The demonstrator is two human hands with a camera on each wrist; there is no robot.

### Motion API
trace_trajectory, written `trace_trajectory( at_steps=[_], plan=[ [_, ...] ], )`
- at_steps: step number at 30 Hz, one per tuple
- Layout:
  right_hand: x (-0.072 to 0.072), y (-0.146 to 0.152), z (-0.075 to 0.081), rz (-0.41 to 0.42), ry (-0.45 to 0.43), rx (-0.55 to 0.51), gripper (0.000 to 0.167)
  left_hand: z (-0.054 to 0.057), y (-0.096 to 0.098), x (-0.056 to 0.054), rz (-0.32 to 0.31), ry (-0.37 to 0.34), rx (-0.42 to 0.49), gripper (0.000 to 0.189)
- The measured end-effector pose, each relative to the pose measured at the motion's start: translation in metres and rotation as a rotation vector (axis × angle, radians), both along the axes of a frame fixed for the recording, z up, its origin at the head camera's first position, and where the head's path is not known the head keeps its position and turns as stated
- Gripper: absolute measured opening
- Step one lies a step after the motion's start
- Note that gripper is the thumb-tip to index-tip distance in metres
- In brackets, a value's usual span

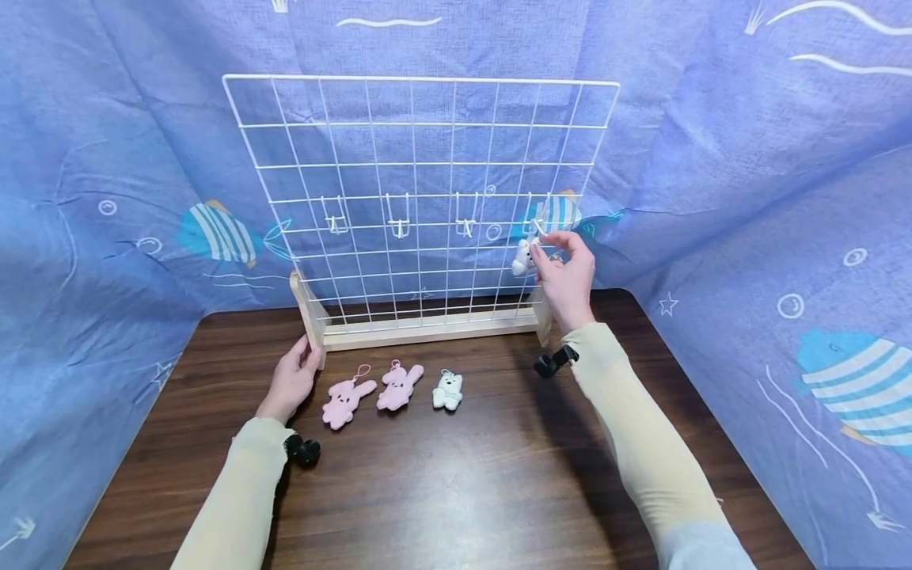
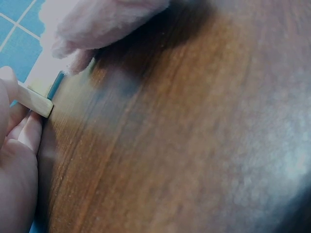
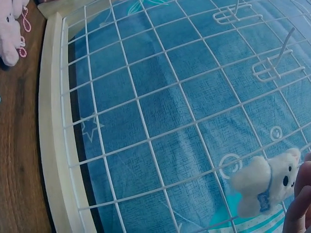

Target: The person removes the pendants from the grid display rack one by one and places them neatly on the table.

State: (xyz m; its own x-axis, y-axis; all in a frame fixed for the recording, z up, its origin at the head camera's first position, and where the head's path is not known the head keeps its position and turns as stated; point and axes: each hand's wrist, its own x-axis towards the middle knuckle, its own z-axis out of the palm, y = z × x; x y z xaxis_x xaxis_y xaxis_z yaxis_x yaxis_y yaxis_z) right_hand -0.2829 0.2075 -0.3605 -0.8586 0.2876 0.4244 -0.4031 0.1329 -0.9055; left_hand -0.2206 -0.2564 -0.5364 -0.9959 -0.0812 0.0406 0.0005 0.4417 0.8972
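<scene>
My right hand [image 1: 568, 277] pinches a small white plush bear charm [image 1: 523, 258] just below the rightmost hook [image 1: 533, 226] of a white wire grid rack [image 1: 427, 166]. In the right wrist view the bear [image 3: 265, 187] wears a blue scarf, and its head is at my fingertips; its loop is hidden. Down at the left, my left hand [image 1: 292, 378] grips the front end of the rack's wooden foot [image 1: 310, 321], thumb on one side and fingers on the other. Beside that hand lie two pink plush charms [image 1: 342, 402] with loops, then another white plush charm [image 1: 447, 390].
Several white hooks [image 1: 399, 228] hang in a row across the grid, with no charm on the three to the left. The rack stands on a wooden base bar [image 1: 427, 331] at the back of the dark brown table [image 1: 427, 491]. Blue patterned cloth [image 1: 748, 237] surrounds the table.
</scene>
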Motion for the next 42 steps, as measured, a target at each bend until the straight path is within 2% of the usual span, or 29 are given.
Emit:
trace_trajectory(
  at_steps=[9,19,23,32,42],
  plan=[
    [-0.005,-0.002,0.005,-0.037,-0.069,0.098,0.033,0.001,0.001,0.001,-0.006,0.001,-0.003,0.057],
    [-0.006,-0.004,0.006,-0.048,-0.028,0.055,0.028,0.002,0.001,0.000,-0.009,0.006,0.015,0.057],
    [-0.007,-0.003,0.007,-0.052,-0.013,0.077,0.024,0.002,0.001,0.000,-0.011,0.003,0.016,0.057],
    [-0.008,-0.007,0.013,-0.061,-0.033,0.108,0.026,0.002,0.000,0.000,-0.008,-0.002,0.019,0.057],
    [-0.008,-0.012,0.017,-0.084,-0.089,0.090,0.027,-0.002,0.001,-0.001,0.006,0.008,0.010,0.055]
  ],
)
